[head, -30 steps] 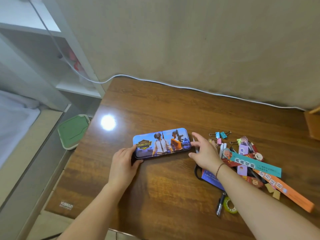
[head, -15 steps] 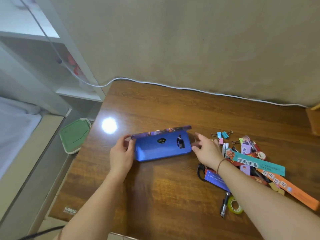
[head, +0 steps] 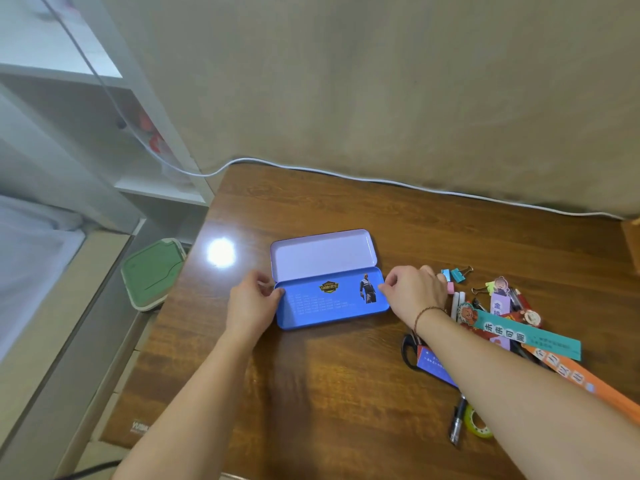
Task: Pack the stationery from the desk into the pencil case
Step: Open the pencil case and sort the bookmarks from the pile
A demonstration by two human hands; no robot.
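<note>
Fingers [head: 268, 289] pinch, seemingly, both pencil case [head: 332, 299] end edges.

The pencil case [head: 330, 299] lies open on the desk [head: 346, 393] in front of me, its lid [head: 322, 254] folded back behind the tray, toward the wall. My left hand [head: 251, 304] is at the tray's left end, my right hand [head: 414, 292] at its right end. To the right of the case sits the heap of stationery: binder clips [head: 457, 273] at the back, bookmarks [head: 526, 337] across the middle, scissors [head: 408, 348] under my right forearm. Nearer to me, a pen [head: 458, 422] lies just beside a tape roll [head: 476, 422]. A cable [head: 415, 185] runs along the desk's far edge. A shelf unit [head: 104, 133] stands left of the desk
</note>
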